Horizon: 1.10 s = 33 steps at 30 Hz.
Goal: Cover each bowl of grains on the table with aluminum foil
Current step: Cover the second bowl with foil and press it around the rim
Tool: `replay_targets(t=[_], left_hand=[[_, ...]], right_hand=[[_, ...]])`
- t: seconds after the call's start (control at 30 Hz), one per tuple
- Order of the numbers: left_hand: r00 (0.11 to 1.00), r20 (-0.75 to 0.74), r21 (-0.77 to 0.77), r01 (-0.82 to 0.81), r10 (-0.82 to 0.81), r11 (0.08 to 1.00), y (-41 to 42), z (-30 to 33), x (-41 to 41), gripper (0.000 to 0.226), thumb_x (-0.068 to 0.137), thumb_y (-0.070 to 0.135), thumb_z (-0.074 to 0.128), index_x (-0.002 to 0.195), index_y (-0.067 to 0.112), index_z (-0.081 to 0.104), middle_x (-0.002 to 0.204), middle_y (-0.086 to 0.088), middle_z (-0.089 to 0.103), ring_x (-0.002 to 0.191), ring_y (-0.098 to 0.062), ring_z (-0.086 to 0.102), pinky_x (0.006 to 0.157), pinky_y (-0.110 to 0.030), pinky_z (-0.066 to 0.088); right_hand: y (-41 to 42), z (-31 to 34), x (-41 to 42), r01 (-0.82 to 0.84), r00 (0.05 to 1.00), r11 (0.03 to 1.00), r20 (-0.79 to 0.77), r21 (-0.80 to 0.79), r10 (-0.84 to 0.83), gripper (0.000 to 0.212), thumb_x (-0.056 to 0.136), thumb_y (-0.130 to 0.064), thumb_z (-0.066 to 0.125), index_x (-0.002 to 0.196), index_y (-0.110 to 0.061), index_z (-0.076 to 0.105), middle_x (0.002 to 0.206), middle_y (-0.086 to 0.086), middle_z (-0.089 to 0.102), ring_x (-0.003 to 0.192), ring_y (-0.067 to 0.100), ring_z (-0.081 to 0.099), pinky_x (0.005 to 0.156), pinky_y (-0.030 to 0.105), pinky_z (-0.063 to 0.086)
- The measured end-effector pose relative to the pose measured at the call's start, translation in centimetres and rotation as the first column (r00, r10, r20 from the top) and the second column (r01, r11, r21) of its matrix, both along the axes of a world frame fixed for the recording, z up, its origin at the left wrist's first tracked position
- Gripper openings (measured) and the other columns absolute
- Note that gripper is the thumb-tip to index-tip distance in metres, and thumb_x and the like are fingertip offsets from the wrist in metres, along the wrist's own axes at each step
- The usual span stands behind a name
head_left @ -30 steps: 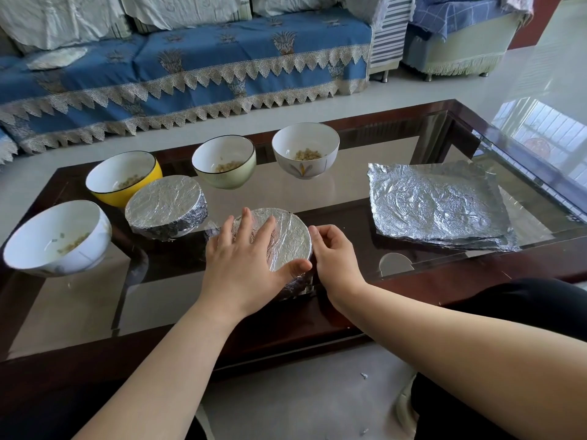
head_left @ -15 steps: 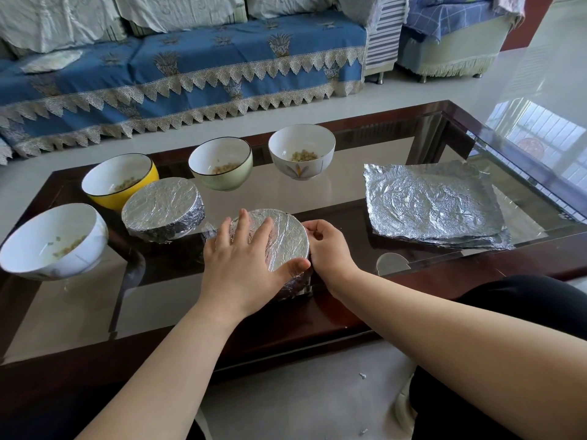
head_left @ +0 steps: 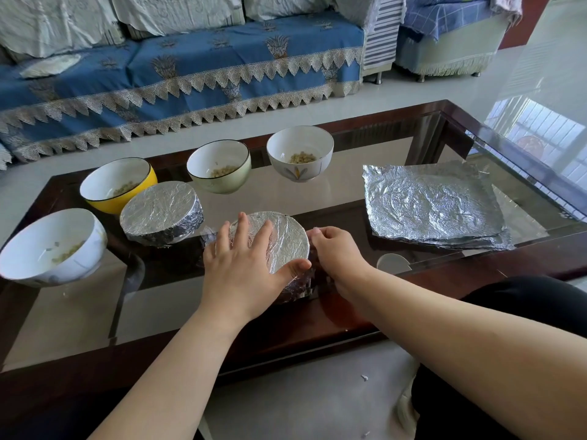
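A foil-covered bowl point(head_left: 287, 242) stands near the table's front edge. My left hand point(head_left: 244, 268) lies flat on its foil top with fingers spread. My right hand point(head_left: 336, 252) presses the foil against the bowl's right side. A second foil-covered bowl point(head_left: 160, 211) stands to the left. Uncovered bowls holding grains: a white one point(head_left: 47, 246) at far left, a yellow one point(head_left: 117, 184), a pale green one point(head_left: 219, 165) and a white patterned one point(head_left: 300, 157). A stack of foil sheets point(head_left: 432, 204) lies flat at the right.
The table point(head_left: 349, 322) has a glass top in a dark wooden frame. A blue-covered sofa point(head_left: 178, 68) stands behind it across a strip of pale floor. My dark-clothed knee point(head_left: 524, 300) is at the table's front right.
My right hand has slid slightly up along the bowl's right side, pressing the foil. The left hand stays on the top. The view shifted a little.
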<state>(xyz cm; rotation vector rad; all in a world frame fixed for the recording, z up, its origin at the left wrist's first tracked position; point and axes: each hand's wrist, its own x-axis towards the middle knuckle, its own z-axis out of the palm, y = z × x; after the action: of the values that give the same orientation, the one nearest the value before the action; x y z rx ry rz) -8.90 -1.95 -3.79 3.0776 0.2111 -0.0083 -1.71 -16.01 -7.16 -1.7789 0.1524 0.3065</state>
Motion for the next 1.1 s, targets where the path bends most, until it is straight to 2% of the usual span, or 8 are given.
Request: replay_targets(t=[0.1, 0.27, 0.43, 0.57, 0.7, 0.87, 1.0, 1.1], left_hand=[[1.000, 0.006, 0.000, -0.007, 0.007, 1.000, -0.1, 0.0, 0.0, 0.124, 0.051, 0.097, -0.017, 0.155, 0.036, 0.013, 0.166, -0.007, 0.003, 0.151, -0.032, 0.003, 0.117, -0.053, 0.015], [1.000, 0.007, -0.005, -0.017, 0.017, 1.000, -0.2, -0.1, 0.0, 0.132, 0.045, 0.096, -0.026, 0.155, 0.037, 0.015, 0.166, -0.006, 0.004, 0.151, -0.031, 0.004, 0.117, -0.053, 0.015], [1.000, -0.011, -0.001, -0.016, 0.016, 1.000, -0.2, 0.1, 0.1, 0.132, 0.044, 0.096, -0.027, 0.155, 0.037, 0.011, 0.166, -0.006, 0.000, 0.151, -0.031, 0.002, 0.118, -0.052, 0.013], [1.000, -0.014, 0.003, -0.016, 0.016, 1.000, -0.2, 0.1, 0.1, 0.133, 0.043, 0.096, -0.027, 0.156, 0.036, 0.012, 0.166, -0.007, 0.000, 0.151, -0.032, 0.002, 0.117, -0.053, 0.014], [1.000, -0.008, -0.005, -0.017, 0.017, 1.000, -0.2, 0.1, 0.1, 0.131, 0.045, 0.097, -0.023, 0.156, 0.036, 0.013, 0.166, -0.007, 0.001, 0.151, -0.031, 0.002, 0.117, -0.054, 0.014], [1.000, -0.009, -0.015, -0.015, 0.015, 1.000, -0.1, 0.1, 0.1, 0.129, 0.047, 0.098, -0.021, 0.156, 0.036, 0.012, 0.166, -0.007, 0.000, 0.151, -0.032, 0.000, 0.117, -0.055, 0.013], [1.000, -0.014, -0.016, -0.015, 0.014, 1.000, -0.1, 0.2, 0.1, 0.129, 0.047, 0.097, -0.021, 0.156, 0.036, 0.011, 0.166, -0.007, -0.001, 0.151, -0.032, 0.000, 0.118, -0.055, 0.013], [1.000, -0.014, -0.016, -0.016, 0.015, 1.000, -0.1, 0.1, 0.1, 0.127, 0.049, 0.097, -0.018, 0.156, 0.036, 0.011, 0.166, -0.006, -0.001, 0.151, -0.032, -0.001, 0.118, -0.055, 0.013]], right_hand=[[0.1, 0.4, -2.0, -0.046, 0.998, 0.998, 0.047, 0.049, 0.044, 0.047, 0.092, -0.039, 0.039, 0.087, 0.003, 0.061, 0.070, 0.006, 0.059, 0.066, 0.020, 0.054, 0.082, 0.054, 0.055], [-0.3, 1.8, -4.8, -0.108, 0.984, 0.992, 0.152, 0.070, 0.097, 0.041, 0.104, -0.041, 0.029, 0.079, -0.020, 0.054, 0.074, -0.008, 0.055, 0.073, 0.007, 0.051, 0.072, 0.027, 0.041], [-0.1, 1.4, -5.0, -0.097, 0.989, 0.990, 0.122, 0.101, 0.085, 0.056, 0.102, -0.050, 0.024, 0.095, -0.012, 0.065, 0.092, 0.000, 0.068, 0.093, 0.016, 0.061, 0.093, 0.035, 0.046], [0.2, 0.5, -4.6, -0.073, 0.989, 0.991, 0.135, 0.110, 0.058, 0.058, 0.102, -0.051, 0.023, 0.104, -0.015, 0.067, 0.101, 0.001, 0.071, 0.102, 0.018, 0.063, 0.099, 0.042, 0.046], [0.4, -0.1, -3.8, -0.017, 0.994, 0.989, 0.105, 0.145, 0.002, 0.054, 0.103, -0.046, 0.026, 0.099, -0.017, 0.072, 0.097, 0.002, 0.074, 0.097, 0.019, 0.068, 0.096, 0.043, 0.049], [-0.3, 0.3, -2.7, 0.080, 0.991, 0.933, -0.126, 0.351, -0.038, 0.039, 0.103, -0.029, 0.045, 0.086, -0.011, 0.076, 0.093, 0.021, 0.073, 0.078, 0.028, 0.064, 0.084, 0.040, 0.051], [0.0, 0.2, -3.1, 0.063, 0.991, 0.944, -0.134, 0.325, -0.020, 0.039, 0.100, -0.025, 0.051, 0.079, 0.000, 0.072, 0.062, 0.012, 0.062, 0.057, 0.021, 0.054, 0.078, 0.041, 0.049], [0.4, -0.2, -3.2, 0.087, 0.992, 0.963, -0.111, 0.254, -0.061, 0.047, 0.101, -0.029, 0.045, 0.067, -0.012, 0.074, 0.057, 0.004, 0.062, 0.057, 0.020, 0.053, 0.067, 0.037, 0.045]])
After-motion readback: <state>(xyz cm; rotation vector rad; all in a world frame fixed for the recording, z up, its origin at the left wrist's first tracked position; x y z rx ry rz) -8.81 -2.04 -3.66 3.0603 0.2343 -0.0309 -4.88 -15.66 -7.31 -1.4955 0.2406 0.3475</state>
